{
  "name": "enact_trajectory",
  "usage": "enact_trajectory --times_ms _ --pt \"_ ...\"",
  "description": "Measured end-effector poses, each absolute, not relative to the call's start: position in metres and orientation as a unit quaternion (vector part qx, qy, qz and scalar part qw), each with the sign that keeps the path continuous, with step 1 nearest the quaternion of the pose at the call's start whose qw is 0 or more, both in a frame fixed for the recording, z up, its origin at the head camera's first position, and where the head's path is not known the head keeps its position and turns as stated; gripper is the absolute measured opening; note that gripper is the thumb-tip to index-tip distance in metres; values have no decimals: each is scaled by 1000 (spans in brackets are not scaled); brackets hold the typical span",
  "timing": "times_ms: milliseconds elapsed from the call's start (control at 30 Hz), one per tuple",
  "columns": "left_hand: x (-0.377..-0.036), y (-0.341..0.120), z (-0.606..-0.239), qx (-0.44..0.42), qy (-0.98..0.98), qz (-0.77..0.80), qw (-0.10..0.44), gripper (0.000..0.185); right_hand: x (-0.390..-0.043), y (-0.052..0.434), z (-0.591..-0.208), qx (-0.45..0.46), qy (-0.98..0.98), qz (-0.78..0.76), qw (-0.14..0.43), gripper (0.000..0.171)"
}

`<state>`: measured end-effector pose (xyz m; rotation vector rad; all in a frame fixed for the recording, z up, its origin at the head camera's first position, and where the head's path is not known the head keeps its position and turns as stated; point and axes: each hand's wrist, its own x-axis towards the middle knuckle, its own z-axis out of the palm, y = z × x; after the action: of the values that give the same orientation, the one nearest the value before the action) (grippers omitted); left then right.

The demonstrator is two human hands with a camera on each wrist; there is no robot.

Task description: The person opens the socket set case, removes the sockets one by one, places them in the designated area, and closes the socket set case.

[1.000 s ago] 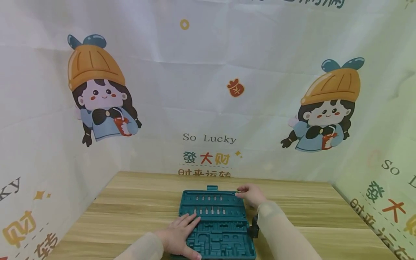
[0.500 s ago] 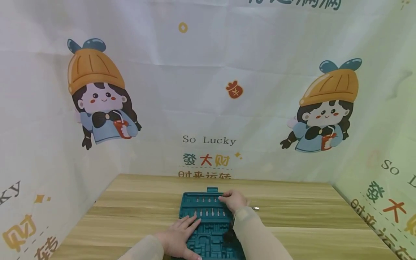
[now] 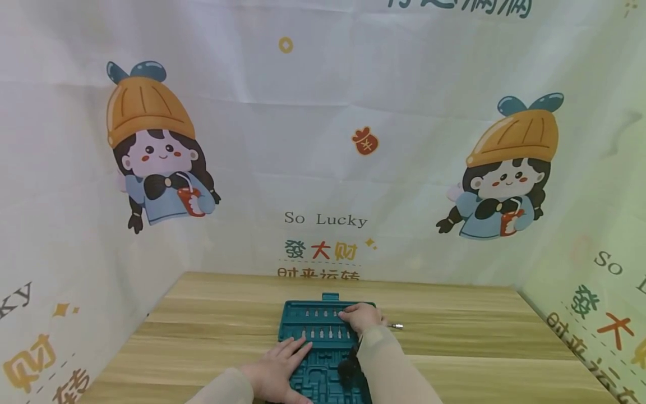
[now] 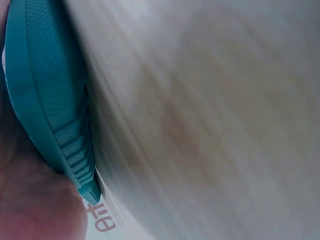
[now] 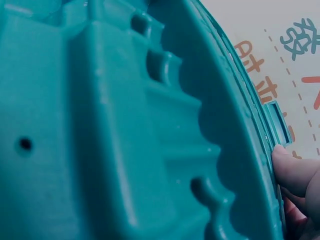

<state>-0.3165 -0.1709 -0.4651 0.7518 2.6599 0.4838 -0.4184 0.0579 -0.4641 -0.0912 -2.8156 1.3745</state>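
An open teal tool case [image 3: 327, 353] lies on the table, with two rows of small screwdriver bits [image 3: 321, 333] standing in its far half. My left hand [image 3: 275, 367] rests across the case's left side, fingers spread over the hinge line and thumb near the front. Its palm also shows beside the case edge in the left wrist view. My right hand [image 3: 364, 318] is over the far right part; thumb and index finger pinch at the right end of the upper row, covering the bit there. In the right wrist view, the right thumb [image 5: 290, 170] overlaps the case's rim.
A short silvery metal piece [image 3: 397, 326] lies on the wooden table [image 3: 469, 325] just right of my right hand. The case's near half holds moulded recesses, and its latch [image 3: 330, 296] points to the back. A printed cloth [image 3: 323, 168] encloses the table behind and at both sides.
My right hand has moved left and slightly nearer, from the case's far right corner to the end of the upper row, uncovering the silvery piece. The left hand stays put.
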Motion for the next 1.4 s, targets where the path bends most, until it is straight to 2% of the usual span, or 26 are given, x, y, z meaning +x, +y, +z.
enact_trajectory --times_ms 433,767,1167,1400 --pt "-316 -170 -463 267 936 161 161 98 -419 54 -461 -61 -884 463 -21 22" --pt "-318 -171 -462 262 931 180 181 99 -419 55 -460 -73 -880 469 -32 19" --pt "-315 -170 -462 259 932 178 183 98 -409 50 -456 -80 -874 479 -7 14" --pt "-318 -172 -462 259 930 184 185 99 -416 53 -457 -62 -859 508 -36 22"
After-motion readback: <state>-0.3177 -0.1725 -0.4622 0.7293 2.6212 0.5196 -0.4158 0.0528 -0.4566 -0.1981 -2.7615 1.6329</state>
